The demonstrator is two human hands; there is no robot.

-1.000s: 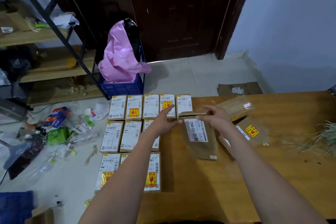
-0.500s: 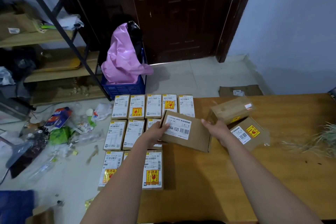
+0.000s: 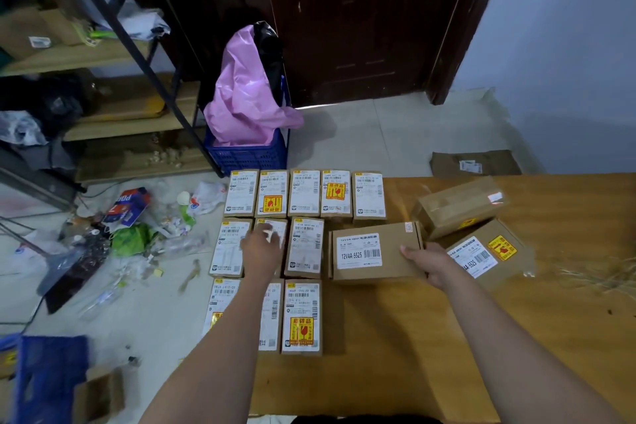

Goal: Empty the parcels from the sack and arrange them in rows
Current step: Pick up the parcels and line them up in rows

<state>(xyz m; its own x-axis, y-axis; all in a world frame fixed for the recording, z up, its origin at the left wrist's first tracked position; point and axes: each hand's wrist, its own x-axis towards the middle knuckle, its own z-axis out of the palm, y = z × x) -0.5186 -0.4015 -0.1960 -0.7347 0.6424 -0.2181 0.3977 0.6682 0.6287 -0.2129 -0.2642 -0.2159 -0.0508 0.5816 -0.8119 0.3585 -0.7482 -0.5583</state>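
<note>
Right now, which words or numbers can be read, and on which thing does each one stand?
"12V4A-5525": white label of the box held by the right hand.
"4A-5525", partly hidden: label of the box with the yellow sticker.
Labels of the parcels in rows and the red packet on the floor: too blurred.

The box (image 3: 377, 251) under my right hand (image 3: 435, 265) is matt brown cardboard with a smooth white paper label. The parcels (image 3: 303, 194) in rows left of it are the same dull card, papered white and yellow. My table (image 3: 395, 337) is varnished wood, slightly glossy. At upper centre a shiny pink plastic bag (image 3: 244, 93) fills a blue plastic crate (image 3: 246, 157).
</note>
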